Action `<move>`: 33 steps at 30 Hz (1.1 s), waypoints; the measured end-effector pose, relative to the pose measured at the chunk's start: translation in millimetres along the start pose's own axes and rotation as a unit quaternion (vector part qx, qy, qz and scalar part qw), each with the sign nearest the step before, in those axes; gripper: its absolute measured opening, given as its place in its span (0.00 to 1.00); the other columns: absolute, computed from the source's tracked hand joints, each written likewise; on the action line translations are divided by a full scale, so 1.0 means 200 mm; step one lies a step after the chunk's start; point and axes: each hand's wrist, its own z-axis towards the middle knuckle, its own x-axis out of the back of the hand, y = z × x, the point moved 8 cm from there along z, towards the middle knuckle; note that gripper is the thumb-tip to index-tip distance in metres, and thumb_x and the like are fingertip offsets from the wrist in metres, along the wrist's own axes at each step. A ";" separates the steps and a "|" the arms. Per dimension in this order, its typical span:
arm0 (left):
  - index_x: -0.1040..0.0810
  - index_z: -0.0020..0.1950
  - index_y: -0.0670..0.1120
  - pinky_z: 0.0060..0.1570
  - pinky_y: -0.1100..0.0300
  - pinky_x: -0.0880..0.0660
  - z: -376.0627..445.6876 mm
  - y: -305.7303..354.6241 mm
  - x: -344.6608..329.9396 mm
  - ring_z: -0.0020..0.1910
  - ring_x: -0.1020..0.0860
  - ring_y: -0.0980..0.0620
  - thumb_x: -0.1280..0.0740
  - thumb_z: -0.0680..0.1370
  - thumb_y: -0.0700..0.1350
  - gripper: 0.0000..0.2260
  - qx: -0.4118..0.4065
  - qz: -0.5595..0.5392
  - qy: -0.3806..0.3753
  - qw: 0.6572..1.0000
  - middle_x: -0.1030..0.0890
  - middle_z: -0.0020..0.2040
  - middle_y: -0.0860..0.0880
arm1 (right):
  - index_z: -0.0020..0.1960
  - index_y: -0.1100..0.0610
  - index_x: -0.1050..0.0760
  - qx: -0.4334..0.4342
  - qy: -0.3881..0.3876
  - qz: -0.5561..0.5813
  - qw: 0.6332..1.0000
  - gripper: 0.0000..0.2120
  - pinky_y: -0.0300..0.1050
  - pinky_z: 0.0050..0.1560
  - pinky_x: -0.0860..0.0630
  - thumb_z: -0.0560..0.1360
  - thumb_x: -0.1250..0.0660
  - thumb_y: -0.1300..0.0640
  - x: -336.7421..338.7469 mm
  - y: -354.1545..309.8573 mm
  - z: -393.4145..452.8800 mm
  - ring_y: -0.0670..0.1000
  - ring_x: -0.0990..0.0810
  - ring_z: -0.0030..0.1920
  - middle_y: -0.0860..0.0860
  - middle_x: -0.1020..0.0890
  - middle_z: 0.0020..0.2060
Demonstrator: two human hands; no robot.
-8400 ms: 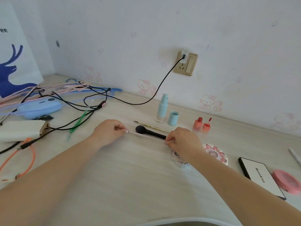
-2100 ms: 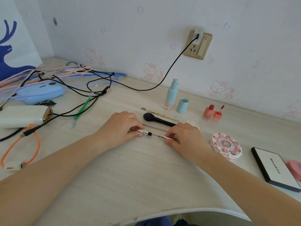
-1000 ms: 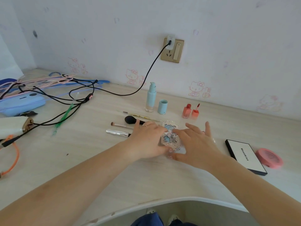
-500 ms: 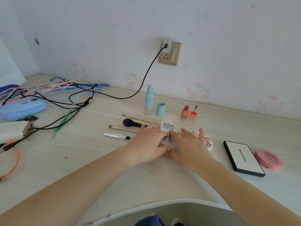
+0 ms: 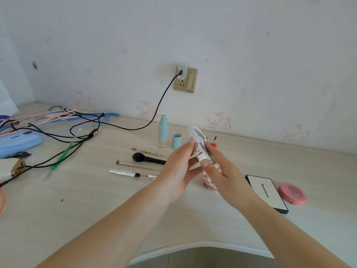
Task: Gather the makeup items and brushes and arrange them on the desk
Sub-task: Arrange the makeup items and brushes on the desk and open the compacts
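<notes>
Both hands hold a silver and blue ornate compact [image 5: 199,141] tilted on edge above the desk. My left hand [image 5: 179,167] grips its left side and my right hand [image 5: 222,171] its right side. Behind the hands lie a black powder brush [image 5: 147,158], a thin pink-handled brush [image 5: 133,165], a gold brush [image 5: 148,151] and a silver tube with its wand pulled out [image 5: 125,173]. A pale blue pump bottle [image 5: 162,131] and its cap [image 5: 176,140] stand near the wall. A pink floral compact [image 5: 209,183] is partly hidden under my right hand. A red lip tint [image 5: 214,143] peeks out behind the held compact.
A black-edged white palette [image 5: 267,192] and a round pink compact [image 5: 292,193] lie at the right. Black cables [image 5: 63,136], hangers [image 5: 48,117], a blue case [image 5: 17,142] and a white device [image 5: 7,168] crowd the left. A wall socket [image 5: 185,79] holds a plug. The desk's curved front edge [image 5: 193,245] is near.
The silver and blue compact lay flat on the desk under both hands half a second ago; now both hands have lifted it and tilted it on edge.
</notes>
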 end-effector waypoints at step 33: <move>0.22 0.53 0.40 0.40 0.51 0.18 0.11 -0.39 -0.70 0.42 0.19 0.46 0.45 0.83 0.48 0.16 0.095 -0.139 0.038 0.985 0.18 0.46 0.42 | 0.55 0.40 0.25 -0.139 0.093 -0.055 0.984 0.21 0.54 0.61 0.27 0.76 0.53 0.36 0.74 0.25 -0.10 0.50 0.22 0.56 0.46 0.18 0.52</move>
